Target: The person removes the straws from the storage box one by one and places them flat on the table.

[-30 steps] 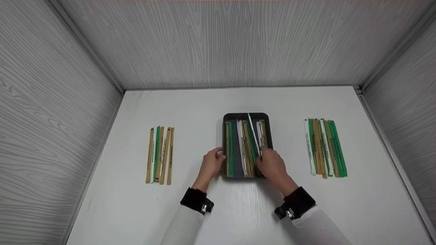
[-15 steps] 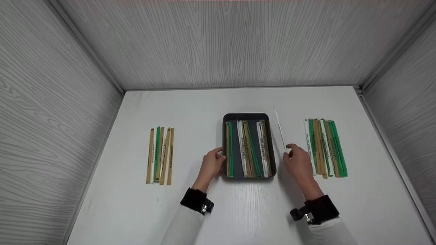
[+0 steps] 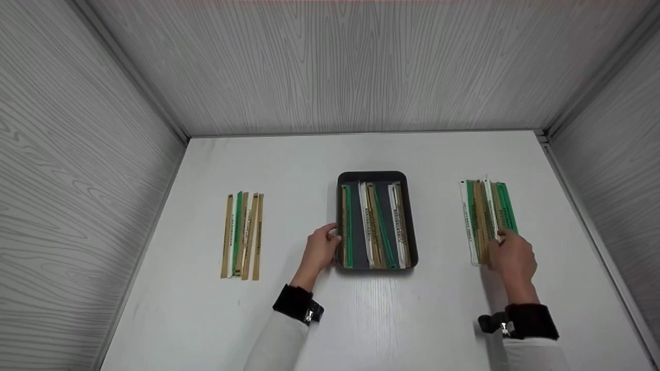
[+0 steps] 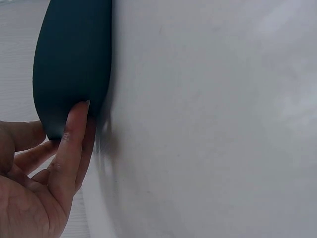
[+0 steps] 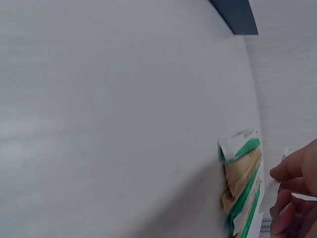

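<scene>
My left hand grips the near left corner of a dark rectangular tray; in the left wrist view, its fingers lie along the outer wall. Inside the tray are spaced groups of long slim paper packets, brown, green and white. My right hand is over the near part of the right-hand row of similar packets. Between its thumb and fingers it pinches a slim white paper packet, slanting over that row. The right wrist view shows the pinch beside the row's crumpled ends.
Another row of brown, white and green packets lies on the white table to the left of the tray. Grey wood-grain panels enclose the table at the back and both sides.
My right hand has carried the white packet from over the tray rightward to the right-hand row. The left hand and the tray have stayed put.
</scene>
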The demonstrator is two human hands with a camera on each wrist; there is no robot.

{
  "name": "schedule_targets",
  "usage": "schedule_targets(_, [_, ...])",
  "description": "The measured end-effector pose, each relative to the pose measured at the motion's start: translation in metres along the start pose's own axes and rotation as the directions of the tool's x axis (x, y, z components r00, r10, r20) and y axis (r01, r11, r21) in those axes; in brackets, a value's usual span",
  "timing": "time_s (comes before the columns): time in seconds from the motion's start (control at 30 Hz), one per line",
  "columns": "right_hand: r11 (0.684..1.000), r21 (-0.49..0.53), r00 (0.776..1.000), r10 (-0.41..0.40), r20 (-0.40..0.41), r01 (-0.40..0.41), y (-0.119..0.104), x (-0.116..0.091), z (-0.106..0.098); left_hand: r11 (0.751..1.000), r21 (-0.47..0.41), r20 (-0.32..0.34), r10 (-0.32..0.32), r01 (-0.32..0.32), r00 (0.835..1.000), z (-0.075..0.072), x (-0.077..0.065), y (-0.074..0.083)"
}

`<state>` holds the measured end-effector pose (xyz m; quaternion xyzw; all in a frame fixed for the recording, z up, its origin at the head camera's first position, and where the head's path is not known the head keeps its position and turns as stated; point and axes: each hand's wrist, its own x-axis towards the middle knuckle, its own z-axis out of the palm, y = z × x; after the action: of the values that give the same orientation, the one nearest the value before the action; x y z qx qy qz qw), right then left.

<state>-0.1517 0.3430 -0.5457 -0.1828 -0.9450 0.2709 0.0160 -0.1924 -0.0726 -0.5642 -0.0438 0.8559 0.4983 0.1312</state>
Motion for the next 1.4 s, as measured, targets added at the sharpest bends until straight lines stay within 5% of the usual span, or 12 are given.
schedule_targets(0.3, [0.997, -0.010, 0.996, 0.080, 0.044, -0.080, 0.019, 0.009, -0.007, 1.000, -0.002, 0.005, 0.014, -0.014, 1.000, 0.000, -0.002, 0.000])
schedule_targets(0.77, [0.997, -0.035, 0.997, 0.070, 0.034, -0.069, 0.006, 0.015, -0.004, 1.000, -0.017, 0.044, 0.023, -0.022, 0.999, -0.006, -0.002, -0.002])
schedule_targets(1.03, [0.993, -0.001, 0.991, -0.119, -0.058, 0.119, -0.050, 0.002, 0.009, 0.999, -0.018, 0.066, 0.046, -0.045, 0.997, -0.007, -0.004, -0.001])
schedule_targets(1.2, [0.947, 0.006, 0.945, -0.319, -0.068, 0.320, -0.089, -0.014, 0.032, 0.998, -0.051, 0.077, 0.038, -0.034, 0.996, -0.008, -0.005, -0.001])
schedule_targets(1.4, [0.907, 0.009, 0.906, -0.422, 0.038, 0.421, -0.122, -0.034, 0.064, 0.995, -0.096, 0.099, 0.020, -0.010, 0.995, -0.009, -0.003, -0.002])
